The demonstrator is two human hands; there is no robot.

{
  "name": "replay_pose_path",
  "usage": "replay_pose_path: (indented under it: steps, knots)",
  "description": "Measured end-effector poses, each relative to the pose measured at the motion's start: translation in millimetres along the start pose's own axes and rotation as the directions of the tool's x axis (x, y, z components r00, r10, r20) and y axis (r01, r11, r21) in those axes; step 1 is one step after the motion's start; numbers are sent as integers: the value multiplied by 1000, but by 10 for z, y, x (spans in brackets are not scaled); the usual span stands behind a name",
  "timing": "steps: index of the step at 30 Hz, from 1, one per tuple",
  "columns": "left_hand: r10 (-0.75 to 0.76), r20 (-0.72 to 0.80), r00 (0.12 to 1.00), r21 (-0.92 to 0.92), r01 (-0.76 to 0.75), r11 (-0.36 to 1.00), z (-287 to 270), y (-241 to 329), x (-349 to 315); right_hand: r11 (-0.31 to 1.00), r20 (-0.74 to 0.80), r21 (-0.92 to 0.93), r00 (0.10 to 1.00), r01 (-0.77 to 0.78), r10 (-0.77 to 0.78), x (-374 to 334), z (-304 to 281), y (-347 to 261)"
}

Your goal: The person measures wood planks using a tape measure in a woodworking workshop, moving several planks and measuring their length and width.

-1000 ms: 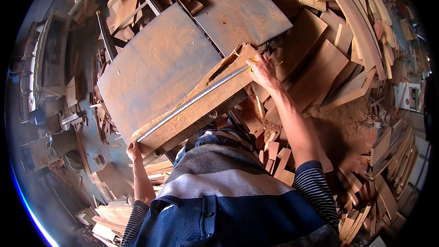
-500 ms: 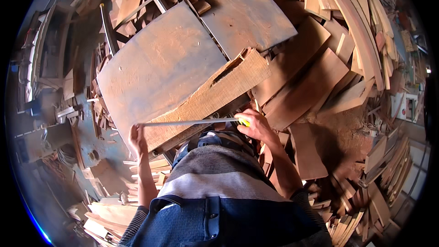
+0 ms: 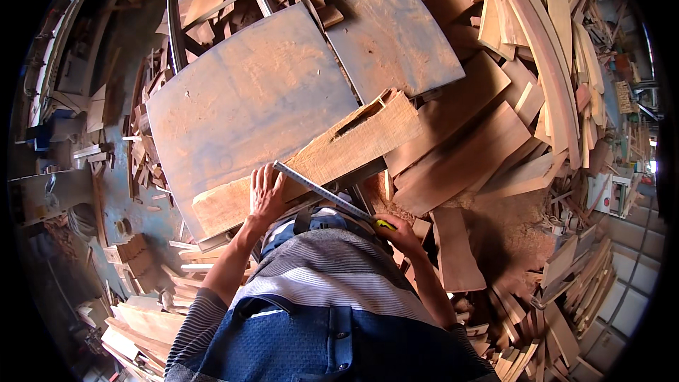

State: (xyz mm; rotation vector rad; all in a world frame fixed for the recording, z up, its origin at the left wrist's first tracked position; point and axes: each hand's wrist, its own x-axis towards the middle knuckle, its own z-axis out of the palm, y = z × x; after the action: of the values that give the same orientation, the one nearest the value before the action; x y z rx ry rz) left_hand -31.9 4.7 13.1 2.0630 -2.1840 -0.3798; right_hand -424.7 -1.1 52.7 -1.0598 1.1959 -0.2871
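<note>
A metal tape blade [image 3: 322, 192] slants from the fingertips of my left hand down to a yellow-and-black tape measure [image 3: 385, 224]. My right hand [image 3: 402, 235] is closed round the tape measure's case, close to my waist on the right. My left hand [image 3: 267, 194] lies with fingers stretched out over the near edge of a rough wooden board [image 3: 311, 159], beside the free end of the blade. The board lies slanted along the near edge of a metal machine table [image 3: 247, 85]. A dark split shows near its far right end.
Behind a narrow gap stands a second metal tabletop [image 3: 389, 28], dusted with sawdust. Wide brown planks [image 3: 463, 159] are piled to the right, with long curved offcuts [image 3: 541, 56] beyond. Light wood strips [image 3: 152, 325] lie at the lower left. Metal rails [image 3: 175, 28] stick out at the far left.
My left hand has moved right along the board, and its fingers have straightened. The stretched tape blade is shorter and now slants. My right hand has moved slightly nearer my body and to the right.
</note>
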Motion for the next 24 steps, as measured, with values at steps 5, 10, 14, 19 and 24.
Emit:
replay_pose_path:
  steps: [5, 10, 14, 19, 24]
  knots:
    - [27, -33, 999, -58, -29, 998, -22, -25, 4, 998, -6, -56, 1000, 7, -8, 23, 139, -178]
    - [39, -46, 998, -70, -42, 997, -204, -47, 151, 995, 25, -99, 1000, 11, -9, 35, 113, -267]
    - [72, -109, 991, -18, -74, 997, -142, -336, 374, 979, 11, -204, 1000, 21, -20, 104, 113, -179]
    - [66, -113, 991, -10, -67, 998, -306, -625, 762, 953, -44, -302, 999, 8, -22, 226, 167, 40]
    - [59, -64, 996, 63, -55, 997, -453, -1099, 1143, 944, -65, -329, 997, 6, -29, 305, 226, 156]
